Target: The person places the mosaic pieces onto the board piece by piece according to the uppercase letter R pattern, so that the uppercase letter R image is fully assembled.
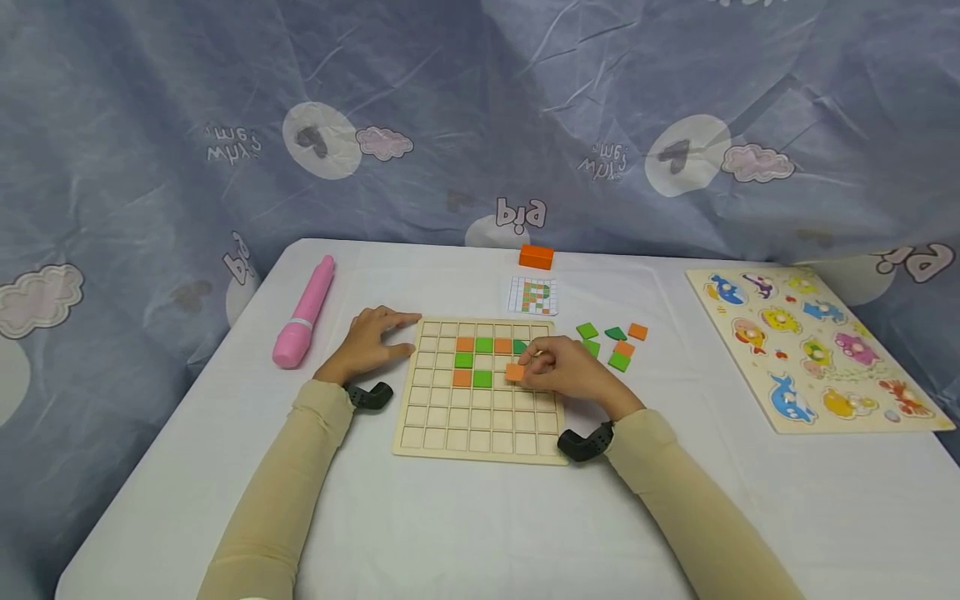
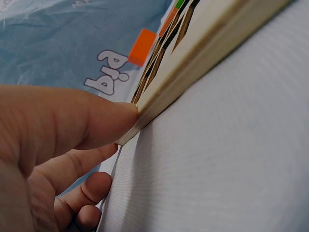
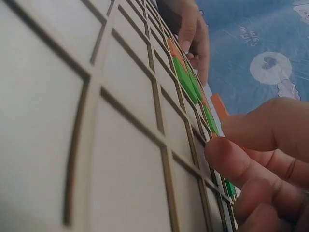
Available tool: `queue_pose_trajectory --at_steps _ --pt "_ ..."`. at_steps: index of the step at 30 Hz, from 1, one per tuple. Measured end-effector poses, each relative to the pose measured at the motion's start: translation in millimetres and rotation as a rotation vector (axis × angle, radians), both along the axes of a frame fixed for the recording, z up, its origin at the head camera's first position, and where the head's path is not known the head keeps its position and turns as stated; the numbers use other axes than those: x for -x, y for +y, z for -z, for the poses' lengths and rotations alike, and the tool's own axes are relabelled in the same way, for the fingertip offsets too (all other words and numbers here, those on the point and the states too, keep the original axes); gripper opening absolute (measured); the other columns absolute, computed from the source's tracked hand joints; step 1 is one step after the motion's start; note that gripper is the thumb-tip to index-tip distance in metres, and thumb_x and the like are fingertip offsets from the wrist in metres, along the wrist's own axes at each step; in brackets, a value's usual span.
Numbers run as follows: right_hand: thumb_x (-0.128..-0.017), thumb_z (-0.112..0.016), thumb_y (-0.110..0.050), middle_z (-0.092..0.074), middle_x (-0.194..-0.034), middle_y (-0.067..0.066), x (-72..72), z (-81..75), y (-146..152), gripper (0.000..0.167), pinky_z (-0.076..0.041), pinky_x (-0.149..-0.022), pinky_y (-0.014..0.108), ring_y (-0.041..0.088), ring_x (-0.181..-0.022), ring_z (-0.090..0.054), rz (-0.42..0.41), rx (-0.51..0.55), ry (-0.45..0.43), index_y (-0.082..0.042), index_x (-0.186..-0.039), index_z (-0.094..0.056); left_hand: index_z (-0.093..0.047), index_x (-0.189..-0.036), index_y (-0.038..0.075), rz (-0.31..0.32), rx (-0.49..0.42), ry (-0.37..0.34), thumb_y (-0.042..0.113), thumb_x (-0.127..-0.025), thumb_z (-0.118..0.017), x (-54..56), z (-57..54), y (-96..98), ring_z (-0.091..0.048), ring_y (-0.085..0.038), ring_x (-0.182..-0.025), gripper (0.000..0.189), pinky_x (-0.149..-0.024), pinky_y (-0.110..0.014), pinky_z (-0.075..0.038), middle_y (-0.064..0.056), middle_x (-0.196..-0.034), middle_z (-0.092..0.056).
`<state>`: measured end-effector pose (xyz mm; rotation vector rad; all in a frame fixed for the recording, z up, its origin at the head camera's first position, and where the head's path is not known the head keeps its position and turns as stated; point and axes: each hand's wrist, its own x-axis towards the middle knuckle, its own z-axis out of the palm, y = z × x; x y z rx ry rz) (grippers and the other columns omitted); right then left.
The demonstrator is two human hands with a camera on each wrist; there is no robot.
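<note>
A wooden grid board (image 1: 450,417) lies flat, with orange and green square tiles in several of its upper cells. My right hand (image 1: 562,365) pinches an orange square tile (image 1: 514,372) by its right side, over a cell right of the middle. A dark green piece (image 1: 519,346) in the upper row is partly hidden by this hand. At the board's upper left, my left hand (image 1: 366,343) is spread, thumb and index finger touching the left edge and corner. In the left wrist view, the thumb (image 2: 106,121) presses against the board's side.
Loose green and orange tiles (image 1: 619,362) lie right of the board. Behind it are a small pattern card (image 1: 533,296) and an orange block (image 1: 536,257). A pink wand-shaped object (image 1: 303,317) lies to the left, and a sea-animal puzzle board (image 1: 817,350) to the right.
</note>
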<state>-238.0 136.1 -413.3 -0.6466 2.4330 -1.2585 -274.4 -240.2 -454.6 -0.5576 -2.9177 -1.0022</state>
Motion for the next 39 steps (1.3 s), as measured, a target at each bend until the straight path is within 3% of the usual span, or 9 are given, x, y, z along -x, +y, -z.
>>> queue_pose_trajectory --at_steps 6,14,30,39 --pt "-0.091 -0.081 -0.005 -0.073 -0.082 -0.001 0.1 0.3 -11.0 0.018 -0.047 -0.059 0.027 0.011 -0.058 -0.055 -0.023 -0.045 0.032 -0.001 -0.106 -0.073 -0.067 -0.148 0.01 -0.001 0.001 0.004 0.025 -0.092 -0.076 0.7 1.3 0.0 -0.051 -0.038 -0.115 0.059 -0.108 -0.058 -0.033 -0.015 -0.121 -0.065" --pt "-0.088 -0.079 -0.006 -0.068 -0.078 -0.004 0.5 0.7 -18.5 0.016 -0.044 -0.068 0.031 0.011 -0.063 -0.051 -0.036 -0.117 0.094 -0.004 -0.103 -0.074 -0.067 -0.149 0.01 -0.004 0.0 0.005 0.025 -0.092 -0.076 0.9 -0.5 1.0 -0.051 -0.037 -0.113 0.059 -0.107 -0.058 -0.032 -0.015 -0.12 -0.064" --pt "-0.088 -0.082 -0.007 -0.067 -0.078 -0.003 -0.5 -2.4 -23.5 0.018 -0.046 -0.071 0.031 0.013 -0.067 -0.054 -0.026 -0.155 0.068 -0.005 -0.104 -0.073 -0.067 -0.148 0.01 -0.01 0.004 0.005 0.024 -0.093 -0.076 0.1 -0.8 0.5 -0.051 -0.038 -0.114 0.058 -0.107 -0.059 -0.033 -0.016 -0.121 -0.064" --pt "-0.092 -0.079 -0.007 -0.067 -0.079 -0.002 0.6 -1.3 -18.9 0.018 -0.047 -0.069 0.03 0.013 -0.067 -0.056 -0.055 -0.106 0.046 -0.003 -0.108 -0.074 -0.066 -0.149 0.01 -0.009 0.001 -0.003 0.023 -0.093 -0.076 -1.3 -2.3 1.2 -0.051 -0.039 -0.117 0.058 -0.109 -0.059 -0.032 -0.017 -0.123 -0.064"
